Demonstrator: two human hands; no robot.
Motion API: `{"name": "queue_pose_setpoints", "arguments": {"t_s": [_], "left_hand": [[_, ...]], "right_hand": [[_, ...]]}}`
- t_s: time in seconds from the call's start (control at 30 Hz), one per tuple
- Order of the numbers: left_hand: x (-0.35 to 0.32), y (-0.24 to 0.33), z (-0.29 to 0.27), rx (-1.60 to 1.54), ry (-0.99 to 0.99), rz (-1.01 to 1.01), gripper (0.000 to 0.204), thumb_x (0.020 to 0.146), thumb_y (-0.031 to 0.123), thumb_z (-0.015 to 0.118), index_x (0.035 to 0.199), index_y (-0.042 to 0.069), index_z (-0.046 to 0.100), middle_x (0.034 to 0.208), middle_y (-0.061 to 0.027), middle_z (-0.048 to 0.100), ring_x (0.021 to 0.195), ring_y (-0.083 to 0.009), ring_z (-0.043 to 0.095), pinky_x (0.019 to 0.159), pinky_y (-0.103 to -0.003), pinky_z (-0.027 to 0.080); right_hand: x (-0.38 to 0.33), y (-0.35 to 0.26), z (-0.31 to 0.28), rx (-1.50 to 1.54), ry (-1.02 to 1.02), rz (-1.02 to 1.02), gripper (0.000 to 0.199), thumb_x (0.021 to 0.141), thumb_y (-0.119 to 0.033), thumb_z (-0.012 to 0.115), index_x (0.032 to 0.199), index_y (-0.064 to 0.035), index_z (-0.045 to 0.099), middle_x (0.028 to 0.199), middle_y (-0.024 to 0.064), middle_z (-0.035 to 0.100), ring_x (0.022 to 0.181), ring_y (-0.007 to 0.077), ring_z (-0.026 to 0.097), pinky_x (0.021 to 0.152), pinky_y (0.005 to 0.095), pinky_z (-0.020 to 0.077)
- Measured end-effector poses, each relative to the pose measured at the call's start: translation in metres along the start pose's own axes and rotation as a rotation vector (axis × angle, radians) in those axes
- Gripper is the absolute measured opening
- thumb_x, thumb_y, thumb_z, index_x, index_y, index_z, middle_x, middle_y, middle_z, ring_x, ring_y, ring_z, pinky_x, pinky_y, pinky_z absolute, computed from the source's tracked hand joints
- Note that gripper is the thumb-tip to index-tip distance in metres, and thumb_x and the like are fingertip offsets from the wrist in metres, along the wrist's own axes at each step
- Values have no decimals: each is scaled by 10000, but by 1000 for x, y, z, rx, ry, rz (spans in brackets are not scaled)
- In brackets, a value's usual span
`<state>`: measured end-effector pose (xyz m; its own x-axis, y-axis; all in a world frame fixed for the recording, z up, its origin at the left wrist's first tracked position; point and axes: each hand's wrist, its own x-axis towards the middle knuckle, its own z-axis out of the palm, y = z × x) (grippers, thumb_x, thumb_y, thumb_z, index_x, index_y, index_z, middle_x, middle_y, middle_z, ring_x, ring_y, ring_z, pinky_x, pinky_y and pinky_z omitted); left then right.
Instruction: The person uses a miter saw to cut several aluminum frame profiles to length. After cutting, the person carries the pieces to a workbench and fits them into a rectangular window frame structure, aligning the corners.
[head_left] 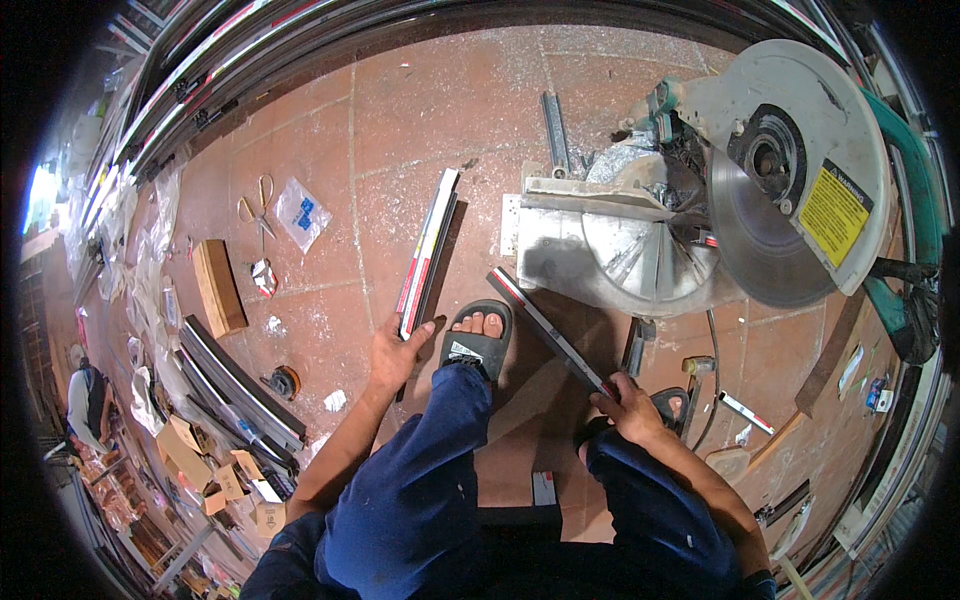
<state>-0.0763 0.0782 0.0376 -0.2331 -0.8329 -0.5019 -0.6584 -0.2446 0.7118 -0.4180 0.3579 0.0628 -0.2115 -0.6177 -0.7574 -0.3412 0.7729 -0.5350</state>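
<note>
My left hand (393, 352) grips the near end of a bundle of short profile strips (428, 250), white, red and dark, fingers wrapped round it, thumb side toward my sandal. The bundle lies on the floor and runs from my hand up toward frame centre, slightly tilted right. My right hand (630, 408) is closed on the lower end of a single dark strip (545, 328) with a red-and-white tip; the strip slants up-left from that grip and ends near the base of the miter saw (640, 240). The two pieces are apart, with my left foot in a black sandal (480, 340) between them.

Surface: reddish tiled floor (440, 110), dusted with pale metal shavings, heaviest around the saw. The saw sits in the upper right of the frame, its round blade (750, 235) raised under a grey guard. My blue trouser legs fill the bottom centre.

To the left of the frame: scissors (260, 205), a clear plastic bag (302, 212), a wooden block (218, 287), a tape measure (285, 381), and dark curved profiles (240, 385) lying lower left. Cardboard scraps (215, 470) sit at the lower left edge. Long profile stock (250, 60) is stacked along the top of the frame. A short white offcut (745, 412) lies right of my right hand.
</note>
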Motion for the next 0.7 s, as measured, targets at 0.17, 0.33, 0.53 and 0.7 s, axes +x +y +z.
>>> {"name": "queue_pose_setpoints", "arguments": {"t_s": [0.17, 0.33, 0.53, 0.7], "left_hand": [[-4, 2, 3, -20, 16, -33, 404, 950, 324, 835, 1109, -22, 701, 744, -60, 688, 607, -124, 617, 543, -341, 518], [-2, -14, 4, -58, -1, -51, 403, 951, 327, 834, 1096, -24, 697, 743, -71, 690, 605, -128, 621, 548, -341, 522], [-4, -15, 7, -32, 10, -33, 406, 946, 321, 834, 1084, -33, 691, 747, -97, 698, 611, -147, 631, 568, -360, 530], [-5, -12, 5, 3, -9, -60, 391, 946, 312, 831, 1056, -32, 681, 740, -108, 690, 615, -153, 635, 580, -368, 533]], "right_hand": [[3, 6, 1, 29, -27, 40, 504, 1019, -480, 701, 1110, 0, 578, 1085, 282, 640, 1049, 500, 646, 877, 559, 491], [4, 11, 4, 17, -10, -20, 505, 1034, -481, 680, 1049, 15, 587, 1036, 283, 627, 1010, 492, 634, 878, 555, 484], [5, 15, 4, -24, 4, -32, 529, 1049, -494, 654, 1009, 28, 581, 1011, 291, 613, 1003, 490, 617, 882, 548, 483], [6, 18, 8, 11, 10, 10, 533, 1075, -488, 615, 1016, 40, 582, 1015, 303, 617, 1002, 493, 618, 881, 549, 476]]}}
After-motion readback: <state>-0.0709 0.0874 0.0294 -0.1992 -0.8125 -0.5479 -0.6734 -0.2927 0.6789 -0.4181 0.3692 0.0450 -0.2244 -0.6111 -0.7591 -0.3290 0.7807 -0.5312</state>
